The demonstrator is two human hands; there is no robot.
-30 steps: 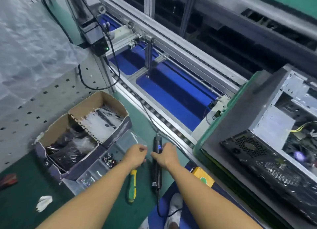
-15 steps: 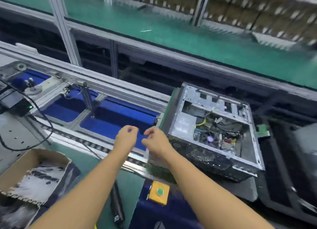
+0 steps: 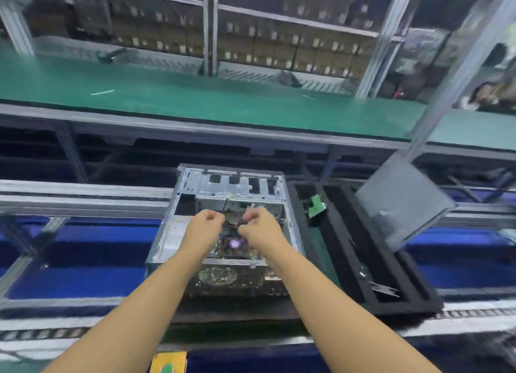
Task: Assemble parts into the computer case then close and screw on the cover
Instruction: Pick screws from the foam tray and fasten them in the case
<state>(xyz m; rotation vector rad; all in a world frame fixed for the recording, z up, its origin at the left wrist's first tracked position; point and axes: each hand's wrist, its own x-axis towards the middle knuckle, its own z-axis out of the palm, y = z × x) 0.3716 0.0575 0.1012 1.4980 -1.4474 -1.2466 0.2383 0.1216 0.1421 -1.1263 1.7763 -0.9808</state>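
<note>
Both forearms are stretched toward 12 o'clock, converging. The left hand and right hand are held close together, fingers curled inward; any pinched item cannot be discerned.

The scene is taken in through a single wide-angle camera worn on the person's head. The camera is aimed forward and downward across the conveyor line. Both forearms are seen entering from the bottom edge, and the left hand and the right hand are brought together near the middle of the frame. The open computer case is viewed from close by and from above, so that its inside is exposed to the lens. The green worktop beyond the line is seen farther off, and the shelving behind it is caught along the top edge. Straight rails are bent toward the edges, and the outer parts are blurred.
</note>
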